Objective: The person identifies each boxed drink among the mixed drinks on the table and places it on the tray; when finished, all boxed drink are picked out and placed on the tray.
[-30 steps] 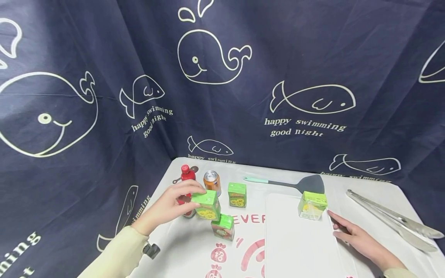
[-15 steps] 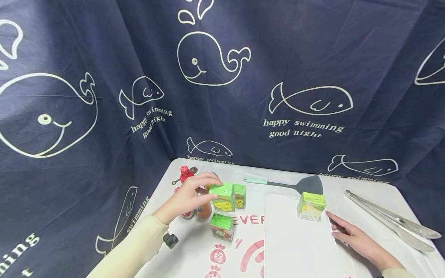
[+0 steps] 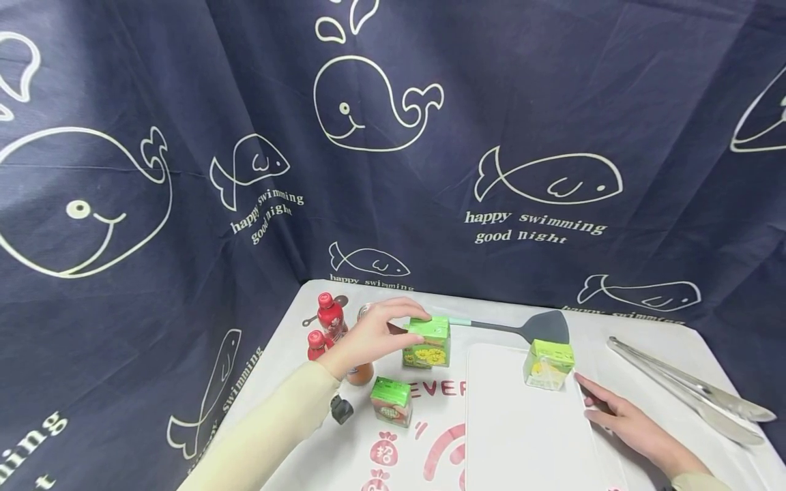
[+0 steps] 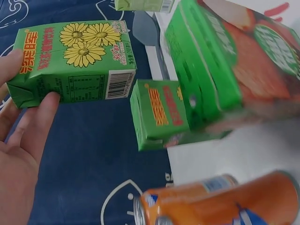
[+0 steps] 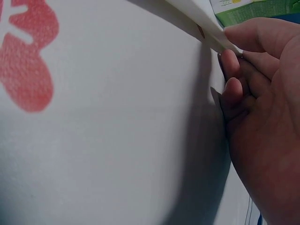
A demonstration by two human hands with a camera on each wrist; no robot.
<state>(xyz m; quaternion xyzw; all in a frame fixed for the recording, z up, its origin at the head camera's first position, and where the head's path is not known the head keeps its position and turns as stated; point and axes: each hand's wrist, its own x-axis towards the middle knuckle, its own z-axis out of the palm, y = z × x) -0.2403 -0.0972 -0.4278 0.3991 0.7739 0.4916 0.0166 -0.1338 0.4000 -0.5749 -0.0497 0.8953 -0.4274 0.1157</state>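
In the head view my left hand (image 3: 383, 332) pinches a green drink carton (image 3: 434, 344) with yellow flowers. The left wrist view shows the thumb and fingers at one end of this carton (image 4: 84, 61). It partly covers a matching carton (image 4: 161, 110) that stands beside it. Nearer me is a green carton with a reddish picture (image 3: 391, 402). My right hand (image 3: 632, 423) grips the right edge of a white flat board (image 3: 522, 429), thumb over the edge (image 5: 220, 40) and fingers underneath. On that board stands a yellow-green carton (image 3: 548, 366), close to the right fingertips.
Two red bottles (image 3: 331, 319) and orange cans (image 4: 248, 201) stand at the left, partly behind my left arm. A spoon (image 3: 341, 300) lies behind them. At the back lies a spatula (image 3: 546, 326), and metal tongs (image 3: 688, 382) are on the right. A dark curtain (image 3: 393, 191) surrounds the table.
My left hand has carried the flowered carton rightward, from beside the red bottles to in front of the matching carton. My right hand and the board have stayed in place.
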